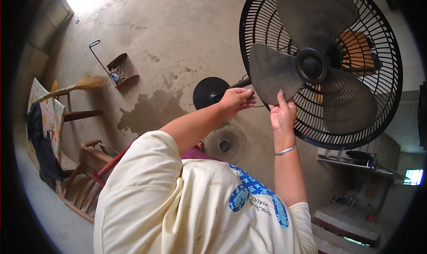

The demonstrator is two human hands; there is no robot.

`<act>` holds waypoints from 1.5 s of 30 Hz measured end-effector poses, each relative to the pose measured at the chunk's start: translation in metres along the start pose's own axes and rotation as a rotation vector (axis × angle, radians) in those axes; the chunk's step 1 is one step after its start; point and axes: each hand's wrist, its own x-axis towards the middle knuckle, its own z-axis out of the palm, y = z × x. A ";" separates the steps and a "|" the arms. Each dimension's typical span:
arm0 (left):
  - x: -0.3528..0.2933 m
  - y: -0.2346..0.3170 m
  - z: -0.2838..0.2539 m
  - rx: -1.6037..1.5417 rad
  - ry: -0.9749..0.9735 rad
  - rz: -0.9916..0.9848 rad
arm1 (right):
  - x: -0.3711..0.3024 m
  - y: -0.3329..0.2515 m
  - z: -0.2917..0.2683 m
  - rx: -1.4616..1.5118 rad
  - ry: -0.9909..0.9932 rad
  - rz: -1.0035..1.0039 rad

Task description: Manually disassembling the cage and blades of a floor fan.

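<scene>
A black standing fan rises at the right, its three dark grey blades [272, 72] uncovered at the front and its rear grille [391, 89] behind them. My right hand [283, 115], with a silver bangle at the wrist, grips the lower edge of the left blade, a digit lying over its face. Just left of that blade is my left hand [238, 100], fingers curled together; whether they pinch anything is too small to tell. Below the hands, a round see-through grille [224, 144] with a dark centre lies on the floor. The fan's round black base [209, 92] stands beyond my left hand.
At the left are a dustpan [126, 71] with litter in it, a straw broom [89, 83], a wooden chair [86, 165] and a table with a flowered cover [50, 107]. A wet patch [151, 112] darkens the floor. Shelves [351, 160] line the right side.
</scene>
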 end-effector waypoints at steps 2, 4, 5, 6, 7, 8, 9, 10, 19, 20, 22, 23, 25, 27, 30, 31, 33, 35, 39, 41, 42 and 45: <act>0.004 0.000 -0.020 0.028 0.023 0.051 | 0.001 0.003 -0.001 0.009 -0.015 0.001; 0.008 0.016 -0.016 0.060 0.084 0.079 | 0.006 0.006 -0.002 0.003 -0.003 0.009; 0.010 0.021 -0.011 0.072 0.122 0.070 | 0.006 0.007 -0.003 0.004 0.003 0.004; 0.009 0.026 -0.005 0.075 0.119 0.067 | 0.008 0.009 -0.003 0.014 -0.034 -0.008; 0.010 0.030 0.002 0.051 0.047 -0.019 | 0.009 0.010 -0.004 0.023 -0.070 -0.021; 0.012 0.032 0.007 0.027 -0.027 -0.106 | 0.011 0.011 -0.007 0.012 -0.079 -0.020; 0.012 0.030 0.010 0.029 -0.029 -0.110 | 0.011 0.010 -0.006 0.013 -0.074 -0.022; 0.011 0.027 0.014 0.027 -0.071 -0.137 | 0.011 0.009 -0.004 -0.051 -0.045 -0.038; 0.030 0.027 0.012 0.042 -0.103 -0.128 | 0.014 0.019 -0.024 -0.801 0.127 0.013; 0.030 0.030 0.013 0.143 -0.004 -0.072 | 0.011 0.017 -0.026 -0.836 0.121 0.000; 0.027 0.046 0.014 0.347 0.168 0.050 | -0.002 0.001 -0.015 -0.737 0.051 -0.203; 0.029 0.055 0.013 0.361 0.189 0.106 | -0.010 -0.008 -0.013 -0.755 0.070 -0.273; 0.025 0.090 0.026 0.882 0.299 0.260 | -0.030 -0.037 -0.003 -0.973 0.130 -0.416; 0.012 0.111 0.055 1.162 0.322 0.747 | -0.048 -0.076 0.018 -0.957 0.085 -0.551; -0.019 0.133 0.111 1.337 0.164 1.325 | -0.071 -0.125 0.044 -1.001 0.120 -0.872; -0.028 0.137 0.129 1.267 0.017 1.392 | -0.076 -0.135 0.047 -1.005 0.146 -0.966; -0.045 0.134 0.162 1.295 -0.204 1.444 | -0.085 -0.152 0.047 -1.026 0.229 -1.187; -0.050 0.127 0.185 1.246 -0.401 1.492 | -0.090 -0.167 0.050 -1.101 0.301 -1.270; -0.038 0.113 0.221 1.242 -0.482 1.533 | -0.095 -0.180 0.045 -1.050 0.362 -1.292; -0.029 0.110 0.228 1.326 -0.578 1.475 | -0.098 -0.181 0.039 -1.001 0.381 -1.285; -0.025 0.110 0.230 1.283 -0.604 1.453 | -0.102 -0.179 0.036 -1.025 0.423 -1.274; -0.019 0.112 0.239 1.275 -0.814 1.446 | -0.107 -0.177 0.022 -1.078 0.520 -1.301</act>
